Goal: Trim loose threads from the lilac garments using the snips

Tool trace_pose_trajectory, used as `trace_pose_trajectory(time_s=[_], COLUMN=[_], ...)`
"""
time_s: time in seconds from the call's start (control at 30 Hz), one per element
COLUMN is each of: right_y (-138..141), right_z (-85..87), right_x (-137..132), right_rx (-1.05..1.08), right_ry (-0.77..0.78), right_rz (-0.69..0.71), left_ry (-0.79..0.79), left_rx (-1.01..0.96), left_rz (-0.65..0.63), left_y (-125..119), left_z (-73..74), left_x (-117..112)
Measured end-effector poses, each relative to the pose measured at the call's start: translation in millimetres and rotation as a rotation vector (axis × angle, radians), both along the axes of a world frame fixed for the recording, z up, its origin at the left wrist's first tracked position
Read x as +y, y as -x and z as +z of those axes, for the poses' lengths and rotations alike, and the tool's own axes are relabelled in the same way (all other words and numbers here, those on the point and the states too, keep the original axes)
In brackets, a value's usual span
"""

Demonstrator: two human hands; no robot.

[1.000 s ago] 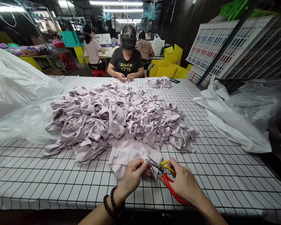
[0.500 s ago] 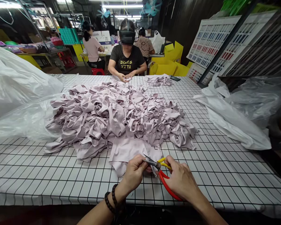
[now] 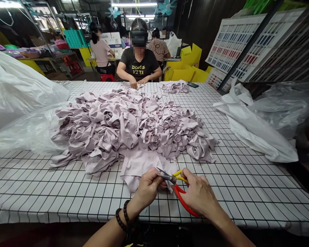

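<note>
My right hand (image 3: 201,193) grips a pair of scissors (image 3: 182,199) with one red and one yellow handle. Their dark blades are a little apart and point left, right beside the fingers of my left hand (image 3: 148,187). That hand is closed in a pinch on the edge of a pale mauve cloth piece (image 3: 141,164), which lies spread on the table; the pinched edge is partly hidden by my fingers. Just beyond it rises a large heap of crumpled mauve cloth pieces (image 3: 118,120).
The table (image 3: 237,192) has a white cover with a black grid. Clear plastic bags lie at the left (image 3: 23,103), and a white bag (image 3: 257,130) at the right. Across the table sits a person (image 3: 139,65), near a small cloth stack (image 3: 175,86) and a phone (image 3: 193,84).
My hands and the scissors have hardly moved; the blades look slightly closer together. Across the table, the person's hand has shifted over the cloth there.
</note>
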State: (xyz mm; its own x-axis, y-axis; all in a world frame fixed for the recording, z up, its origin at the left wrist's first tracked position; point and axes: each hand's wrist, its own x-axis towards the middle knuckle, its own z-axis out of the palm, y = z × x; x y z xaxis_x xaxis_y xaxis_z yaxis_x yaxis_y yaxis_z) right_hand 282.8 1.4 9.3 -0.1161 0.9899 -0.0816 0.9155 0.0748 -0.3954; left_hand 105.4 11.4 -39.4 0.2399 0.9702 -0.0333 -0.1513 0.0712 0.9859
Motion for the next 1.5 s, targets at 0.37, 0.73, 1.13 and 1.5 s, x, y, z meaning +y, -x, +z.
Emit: trace_pose_trajectory(time_s=[0.37,0.73,1.13,1.5], right_y=[-0.1,-0.8,-1.3,-4.7], right_z=[-1.5,-7.0,-4.7,-10.8], right_x=[0.2,0.5,-0.2,3.4], right_rx=[0.029,-0.038,-0.069,-0.122], right_ry=[0.029,0.005,-0.072,-0.116], right_rz=[0.013,0.039,0.083,0.119], left_ry=[0.033,0.051,0.051,0.069], left_rx=[-0.028,-0.084,-0.104,-0.111], left_rz=[0.002,-0.002,-0.004,-0.004], left_y=[-0.3,0.6,1.7,2.0], left_z=[-3.0,-2.7,-6.6,-6.1], left_x=[0.3,-1.4,-1.9,-2.0])
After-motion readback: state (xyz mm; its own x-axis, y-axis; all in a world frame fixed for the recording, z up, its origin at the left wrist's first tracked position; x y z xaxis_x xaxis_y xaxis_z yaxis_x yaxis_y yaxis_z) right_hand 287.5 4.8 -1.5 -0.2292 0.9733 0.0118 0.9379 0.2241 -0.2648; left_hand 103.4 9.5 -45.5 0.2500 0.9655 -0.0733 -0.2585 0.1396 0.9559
